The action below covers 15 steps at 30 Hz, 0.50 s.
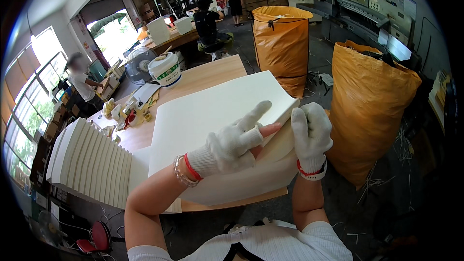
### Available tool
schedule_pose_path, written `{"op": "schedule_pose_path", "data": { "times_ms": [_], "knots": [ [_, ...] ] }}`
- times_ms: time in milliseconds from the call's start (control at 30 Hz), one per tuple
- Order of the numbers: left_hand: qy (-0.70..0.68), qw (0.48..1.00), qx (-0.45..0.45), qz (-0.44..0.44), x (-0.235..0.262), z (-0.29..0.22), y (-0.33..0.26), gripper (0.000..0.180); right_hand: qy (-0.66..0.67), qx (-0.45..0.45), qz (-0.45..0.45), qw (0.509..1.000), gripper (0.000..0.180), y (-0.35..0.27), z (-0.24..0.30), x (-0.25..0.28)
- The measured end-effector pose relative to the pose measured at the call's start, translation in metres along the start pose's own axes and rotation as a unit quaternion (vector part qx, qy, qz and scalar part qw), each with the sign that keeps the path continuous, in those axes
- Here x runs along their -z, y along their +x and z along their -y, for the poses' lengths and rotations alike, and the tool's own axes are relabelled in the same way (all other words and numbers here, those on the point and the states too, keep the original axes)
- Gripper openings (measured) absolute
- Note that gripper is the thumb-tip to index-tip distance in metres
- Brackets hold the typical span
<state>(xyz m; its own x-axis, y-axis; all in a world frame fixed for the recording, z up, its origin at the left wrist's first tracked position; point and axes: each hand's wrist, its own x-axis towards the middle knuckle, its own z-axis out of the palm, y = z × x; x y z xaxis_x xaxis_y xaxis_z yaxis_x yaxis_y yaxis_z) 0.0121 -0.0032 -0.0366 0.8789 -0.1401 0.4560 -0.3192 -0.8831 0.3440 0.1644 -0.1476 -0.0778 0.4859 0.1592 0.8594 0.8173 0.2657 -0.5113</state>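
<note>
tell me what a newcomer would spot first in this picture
Probably the person's left hand and right hand in white knitted gloves, at the right side of the large white paper sheets in the centre. Next, a bulging orange sack on the floor at right, with an upright orange sack farther back. At left, a ridged stack of white paper-like slabs also stands out.

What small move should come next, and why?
Probably flatten the left hand onto the white sheets to steady them: it is over the paper but not laid flat, while the right hand is curled at the right edge, where the paper bows.
</note>
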Motion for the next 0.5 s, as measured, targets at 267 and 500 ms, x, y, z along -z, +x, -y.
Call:
{"op": "schedule_pose_path", "data": {
  "times_ms": [267, 500],
  "knots": [
    [-0.047, 0.999, 0.013, 0.007, -0.003, 0.006, -0.002, 0.036, -0.026, -0.013, 0.001, 1.0, 0.023, -0.002, -0.002, 0.0],
    [-0.061, 0.997, -0.037, 0.008, -0.005, 0.018, -0.001, 0.037, 0.003, 0.005, 0.0, 1.0, 0.023, -0.002, -0.002, 0.001]
  ]
}}
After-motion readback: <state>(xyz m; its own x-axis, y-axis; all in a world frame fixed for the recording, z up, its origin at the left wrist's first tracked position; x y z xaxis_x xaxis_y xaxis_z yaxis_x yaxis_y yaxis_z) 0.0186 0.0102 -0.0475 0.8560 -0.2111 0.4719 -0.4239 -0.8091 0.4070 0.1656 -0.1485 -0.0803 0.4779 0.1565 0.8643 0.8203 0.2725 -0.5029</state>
